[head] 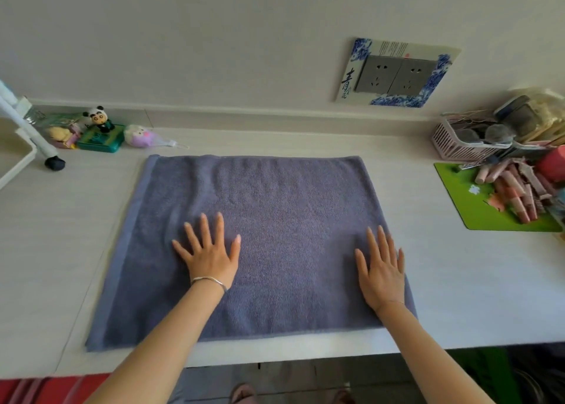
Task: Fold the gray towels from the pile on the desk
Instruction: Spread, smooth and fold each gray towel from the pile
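towel (pixel 275 220) – flat on desk (pixel 458 281), frame centre | left hand (pixel 211 256) – fingers spread, palm down on towel, lower left | right hand (pixel 382 269) – fingers straight, palm down near towel's right edge

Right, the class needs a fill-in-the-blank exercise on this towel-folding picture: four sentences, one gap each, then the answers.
The left hand and right hand rest flat on the gray ____.
The left wrist wears a thin silver ____.
The pink tubes lie on a ____ mat.
The pink basket sits at the ____ end of the desk.
Missing words: towel; bracelet; green; right.
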The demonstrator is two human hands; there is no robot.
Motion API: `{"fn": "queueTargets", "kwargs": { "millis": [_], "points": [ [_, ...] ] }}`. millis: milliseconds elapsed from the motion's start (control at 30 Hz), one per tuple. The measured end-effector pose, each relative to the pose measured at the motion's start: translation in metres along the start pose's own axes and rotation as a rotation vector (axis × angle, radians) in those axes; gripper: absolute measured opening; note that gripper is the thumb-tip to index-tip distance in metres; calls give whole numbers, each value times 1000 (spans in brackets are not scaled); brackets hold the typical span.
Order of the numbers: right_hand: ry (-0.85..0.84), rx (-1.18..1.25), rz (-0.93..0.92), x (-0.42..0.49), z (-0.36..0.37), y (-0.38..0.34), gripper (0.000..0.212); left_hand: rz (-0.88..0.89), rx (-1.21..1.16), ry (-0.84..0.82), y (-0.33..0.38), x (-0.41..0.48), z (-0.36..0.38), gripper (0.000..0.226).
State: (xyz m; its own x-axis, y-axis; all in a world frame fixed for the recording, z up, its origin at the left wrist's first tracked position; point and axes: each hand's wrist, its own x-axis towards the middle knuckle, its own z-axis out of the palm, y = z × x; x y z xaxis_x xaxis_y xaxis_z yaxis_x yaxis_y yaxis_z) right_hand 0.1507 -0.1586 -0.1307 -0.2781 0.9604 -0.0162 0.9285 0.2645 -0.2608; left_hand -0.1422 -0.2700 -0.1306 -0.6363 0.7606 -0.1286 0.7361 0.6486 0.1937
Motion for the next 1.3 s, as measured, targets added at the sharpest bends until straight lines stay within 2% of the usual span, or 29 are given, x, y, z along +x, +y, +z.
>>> {"fn": "queueTargets", "kwargs": {
  "millis": [100,200,333,567,767,867,967,1067,1133,1233,1300],
  "points": [
    [-22,15,-132,-30,11,-28,60,311,14,-40,37,-46,11,59],
    [-45,36,-192,-50,24,-44,56,423,8,-98,66,-81,20,54],
    [-66,-19,-143,-51,20,-12,59,421,81,-111,59,-84,28,56],
    [-116,-3,-12,-56,-6,50,79,285,64,-138,38,-77,21,60],
    [-52,411,153,-56,-29,55,55,209,76,-195,43,-85,20,64],
    [-130,680,323,-45,-48,44,56,145,114,-167,42,-92,19,86],
    [-218,770,451,-33,-58,45,53,37,99,-171,40,-101,21,99],
    [-293,791,457,-30,-62,48,36,-49,86,-191,32,-107,16,83],
    [-288,835,432,-35,-65,45,24,-48,76,-193,24,-111,15,86],
    [-247,893,368,-40,-73,33,22,12,59,-190,13,-113,13,97],
    [-218,946,329,-43,-82,19,21,60,47,-179,2,-112,6,94]
  ]
}}
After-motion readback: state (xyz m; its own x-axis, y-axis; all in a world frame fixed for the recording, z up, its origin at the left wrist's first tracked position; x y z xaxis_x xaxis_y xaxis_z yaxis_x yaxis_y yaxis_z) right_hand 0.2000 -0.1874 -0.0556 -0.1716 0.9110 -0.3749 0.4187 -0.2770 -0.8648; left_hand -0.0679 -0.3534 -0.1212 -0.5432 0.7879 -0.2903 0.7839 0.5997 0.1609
